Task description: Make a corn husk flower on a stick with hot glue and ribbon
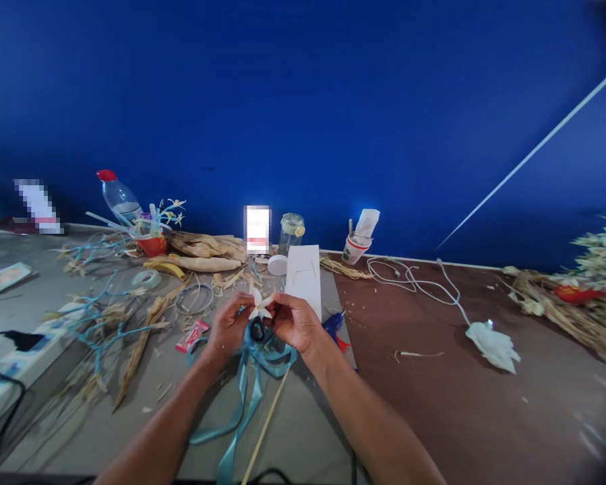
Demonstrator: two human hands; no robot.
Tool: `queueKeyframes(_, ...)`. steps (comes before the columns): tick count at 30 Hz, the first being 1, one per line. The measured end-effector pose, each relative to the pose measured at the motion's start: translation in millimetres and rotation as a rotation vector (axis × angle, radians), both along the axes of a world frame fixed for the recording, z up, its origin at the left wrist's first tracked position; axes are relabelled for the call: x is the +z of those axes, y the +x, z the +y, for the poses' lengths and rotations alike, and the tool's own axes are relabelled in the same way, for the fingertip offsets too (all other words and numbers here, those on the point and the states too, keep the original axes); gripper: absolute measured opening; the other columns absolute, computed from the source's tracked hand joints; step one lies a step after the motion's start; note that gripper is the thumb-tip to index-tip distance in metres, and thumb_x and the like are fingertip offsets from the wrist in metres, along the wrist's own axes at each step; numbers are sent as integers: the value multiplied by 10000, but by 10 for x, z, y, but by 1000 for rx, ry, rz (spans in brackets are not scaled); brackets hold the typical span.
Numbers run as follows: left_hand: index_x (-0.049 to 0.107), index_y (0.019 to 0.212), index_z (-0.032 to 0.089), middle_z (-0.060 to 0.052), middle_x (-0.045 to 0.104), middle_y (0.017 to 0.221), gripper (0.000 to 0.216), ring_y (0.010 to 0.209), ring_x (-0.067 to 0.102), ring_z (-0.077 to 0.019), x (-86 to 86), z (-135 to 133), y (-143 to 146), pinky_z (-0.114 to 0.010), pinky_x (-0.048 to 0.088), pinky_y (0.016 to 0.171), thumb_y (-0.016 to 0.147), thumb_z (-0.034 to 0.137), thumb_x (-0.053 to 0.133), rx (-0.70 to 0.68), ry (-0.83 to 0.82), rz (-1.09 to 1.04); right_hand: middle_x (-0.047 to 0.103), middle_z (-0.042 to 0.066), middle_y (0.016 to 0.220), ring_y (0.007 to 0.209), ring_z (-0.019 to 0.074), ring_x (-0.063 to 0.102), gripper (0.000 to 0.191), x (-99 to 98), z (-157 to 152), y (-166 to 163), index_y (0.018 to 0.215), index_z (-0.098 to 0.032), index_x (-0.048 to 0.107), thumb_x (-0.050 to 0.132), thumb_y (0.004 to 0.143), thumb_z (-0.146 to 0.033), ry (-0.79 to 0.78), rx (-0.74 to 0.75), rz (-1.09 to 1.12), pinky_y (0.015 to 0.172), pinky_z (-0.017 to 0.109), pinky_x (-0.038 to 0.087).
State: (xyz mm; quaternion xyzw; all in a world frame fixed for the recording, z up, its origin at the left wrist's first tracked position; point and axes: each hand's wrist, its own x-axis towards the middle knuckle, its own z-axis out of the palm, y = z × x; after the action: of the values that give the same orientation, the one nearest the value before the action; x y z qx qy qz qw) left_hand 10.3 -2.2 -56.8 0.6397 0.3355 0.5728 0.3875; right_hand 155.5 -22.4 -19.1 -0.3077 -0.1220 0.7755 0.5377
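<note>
Between my hands is a small white handmade flower (261, 307) with pointed petals. My left hand (229, 327) pinches it from the left, fingers closed at the petals. From the other side, the thumb and fingers of my right hand (296, 325) are closed on it too. Just under the flower sits a dark, round, shiny thing (257, 329) that I cannot identify. Light blue ribbon (251, 391) loops around it and trails toward the near edge. A thin pale stick (266, 424) slants below the hands. A blue glue gun (333, 325) lies right of my right hand.
Blue-wrapped stems (100, 340) and a power strip (34, 364) lie left. A red cup (154, 242) of flowers, a bottle (119, 195), dried husks (206, 246) and a glass jar (291, 236) line the wall. White paper (303, 276) lies ahead; a white cable (434, 300) curls right.
</note>
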Motion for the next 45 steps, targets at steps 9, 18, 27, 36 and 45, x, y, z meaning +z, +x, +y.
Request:
queueKeyframes(9, 604, 683, 195, -9, 590, 740, 51, 756, 546, -155, -22, 17, -13, -282, 438, 749, 648, 190, 640, 97, -84, -58, 531, 4, 589, 526, 110, 444, 291, 126, -46, 115, 575, -173, 576, 652, 642, -445, 190, -99, -218, 532, 254, 379)
queueKeyframes(18, 603, 690, 179, -1, 580, 700, 55, 693, 529, -138, 45, -19, 14, -254, 433, 678, 696, 233, 614, 54, -106, 10, 504, -42, 534, 527, 83, 401, 208, 93, -68, -62, 577, -161, 601, 714, 574, -336, 357, -87, -607, 557, 229, 316)
queueKeyframes(27, 597, 788, 167, 6, 587, 665, 249, 623, 535, -127, 112, -76, 42, -245, 440, 603, 689, 389, 652, -61, -289, 6, 530, -43, 533, 509, 85, 427, 153, 63, -53, -66, 558, -174, 604, 680, 575, -306, 280, -148, -600, 548, 230, 338)
queueKeyframes(36, 600, 763, 169, 26, 558, 595, 227, 573, 522, -116, 137, -79, 51, -237, 433, 566, 689, 376, 655, -37, -292, 3, 537, -38, 525, 501, 88, 432, 130, -7, -36, -85, 604, -177, 645, 667, 593, -305, 286, -202, -619, 524, 226, 343)
queueKeyframes(45, 592, 736, 167, 34, 546, 594, 228, 542, 492, -100, 96, -46, 38, -221, 402, 527, 650, 353, 690, -30, -325, -34, 536, -30, 525, 494, 86, 451, 179, -19, -45, -117, 595, -166, 629, 662, 611, -341, 273, -228, -581, 512, 221, 358)
